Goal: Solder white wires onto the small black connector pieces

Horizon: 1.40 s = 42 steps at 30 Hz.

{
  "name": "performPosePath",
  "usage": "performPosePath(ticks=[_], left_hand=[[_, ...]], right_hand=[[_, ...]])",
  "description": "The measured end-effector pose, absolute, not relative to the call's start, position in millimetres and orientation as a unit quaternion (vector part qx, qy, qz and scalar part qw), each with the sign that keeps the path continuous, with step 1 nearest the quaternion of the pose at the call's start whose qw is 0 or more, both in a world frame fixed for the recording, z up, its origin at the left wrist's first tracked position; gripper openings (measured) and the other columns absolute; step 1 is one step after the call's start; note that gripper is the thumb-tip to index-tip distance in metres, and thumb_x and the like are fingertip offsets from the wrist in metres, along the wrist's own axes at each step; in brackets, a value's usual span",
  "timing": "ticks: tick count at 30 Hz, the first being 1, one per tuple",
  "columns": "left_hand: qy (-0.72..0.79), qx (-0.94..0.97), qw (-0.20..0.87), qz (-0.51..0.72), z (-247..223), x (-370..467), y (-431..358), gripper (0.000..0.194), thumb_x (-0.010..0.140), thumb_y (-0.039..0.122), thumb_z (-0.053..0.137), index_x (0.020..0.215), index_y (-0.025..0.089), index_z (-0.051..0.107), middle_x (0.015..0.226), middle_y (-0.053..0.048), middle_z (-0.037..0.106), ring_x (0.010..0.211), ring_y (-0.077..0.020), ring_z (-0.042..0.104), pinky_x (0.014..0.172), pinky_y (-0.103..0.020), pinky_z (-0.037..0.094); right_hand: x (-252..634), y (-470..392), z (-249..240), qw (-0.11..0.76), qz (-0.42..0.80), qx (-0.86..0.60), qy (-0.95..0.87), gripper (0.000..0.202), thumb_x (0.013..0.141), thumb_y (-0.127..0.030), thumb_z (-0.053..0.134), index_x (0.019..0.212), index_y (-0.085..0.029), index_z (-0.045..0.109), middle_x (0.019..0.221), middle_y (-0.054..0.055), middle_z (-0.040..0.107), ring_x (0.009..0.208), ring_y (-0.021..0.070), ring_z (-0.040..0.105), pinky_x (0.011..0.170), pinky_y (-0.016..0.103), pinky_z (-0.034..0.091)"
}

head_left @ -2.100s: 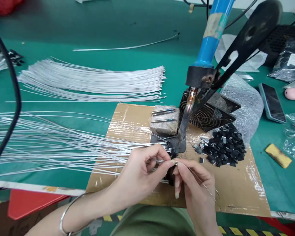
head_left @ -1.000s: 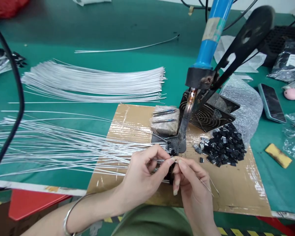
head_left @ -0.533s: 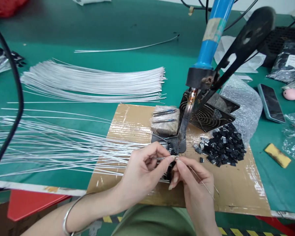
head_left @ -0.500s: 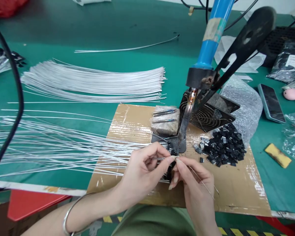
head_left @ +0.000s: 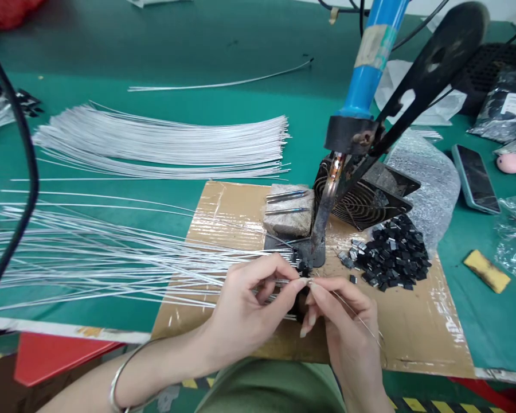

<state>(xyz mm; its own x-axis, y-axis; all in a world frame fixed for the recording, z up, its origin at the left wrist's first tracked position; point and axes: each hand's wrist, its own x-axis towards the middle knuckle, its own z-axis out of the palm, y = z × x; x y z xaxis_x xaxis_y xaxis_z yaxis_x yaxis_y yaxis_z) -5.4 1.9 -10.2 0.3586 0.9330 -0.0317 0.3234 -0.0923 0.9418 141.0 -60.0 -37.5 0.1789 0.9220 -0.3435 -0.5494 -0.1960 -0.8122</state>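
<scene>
My left hand (head_left: 251, 307) is closed in a pinch on a thin white wire among the many white wires (head_left: 155, 264) that run in from the left. Fingertip to fingertip with it, my right hand (head_left: 346, 315) pinches a fine silvery wire (head_left: 363, 322), whose loose length trails over the palm toward the lower right. The exact meeting point is covered by the fingertips. Just beyond the fingers, dark small parts (head_left: 303, 267) sit at the wire ends. Above them a soldering iron with a blue handle (head_left: 361, 86) is held tip-down in a black stand.
A neat bundle of white wires (head_left: 167, 143) lies at the back left. On the cardboard (head_left: 421, 332) are a grey block (head_left: 288, 223) with metal tips, a fan (head_left: 361, 203) and a heap of small black connectors (head_left: 393, 252). Farther right are a phone (head_left: 476, 178) and a yellow sponge (head_left: 485, 271).
My right hand has shifted slightly right and down, its fingertips still close to the left ones. The fine wire's loose end has moved with it. My left hand has hardly moved.
</scene>
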Motion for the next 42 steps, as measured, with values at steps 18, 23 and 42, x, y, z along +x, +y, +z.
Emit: performPosePath(ticks=[18,23,42], left_hand=[[0.475,0.677,0.466,0.314,-13,-7,0,0.017,0.094,0.018,0.064,0.077,0.017,0.068,0.056,0.007,0.047,0.048,-0.0073,0.029,0.044,-0.022,0.023],[0.473,0.667,0.462,0.343,-16,-4,-1,0.016,0.092,0.015,0.064,0.076,0.017,0.067,0.054,0.008,0.048,0.047,-0.0064,0.027,0.042,-0.021,0.021],[0.519,0.584,0.545,0.303,-12,-2,4,0.015,0.086,0.03,0.066,0.084,0.017,0.074,0.069,-0.004,0.069,0.056,-0.0123,0.053,0.048,-0.023,0.036]], right_hand=[[150,-58,-35,0.567,0.669,-0.449,-0.17,0.011,0.088,-0.032,0.083,0.089,-0.021,0.086,0.07,-0.001,0.071,0.05,0.0072,0.064,0.047,0.016,0.059],[142,-61,-39,0.592,0.652,-0.45,-0.149,0.011,0.089,-0.032,0.083,0.087,-0.022,0.086,0.071,-0.002,0.072,0.049,0.0061,0.063,0.048,0.015,0.059],[197,-73,-50,0.34,-0.004,-0.763,-0.55,0.028,0.092,-0.043,0.078,0.086,-0.016,0.075,0.07,0.001,0.064,0.061,0.0139,0.057,0.059,0.027,0.048]])
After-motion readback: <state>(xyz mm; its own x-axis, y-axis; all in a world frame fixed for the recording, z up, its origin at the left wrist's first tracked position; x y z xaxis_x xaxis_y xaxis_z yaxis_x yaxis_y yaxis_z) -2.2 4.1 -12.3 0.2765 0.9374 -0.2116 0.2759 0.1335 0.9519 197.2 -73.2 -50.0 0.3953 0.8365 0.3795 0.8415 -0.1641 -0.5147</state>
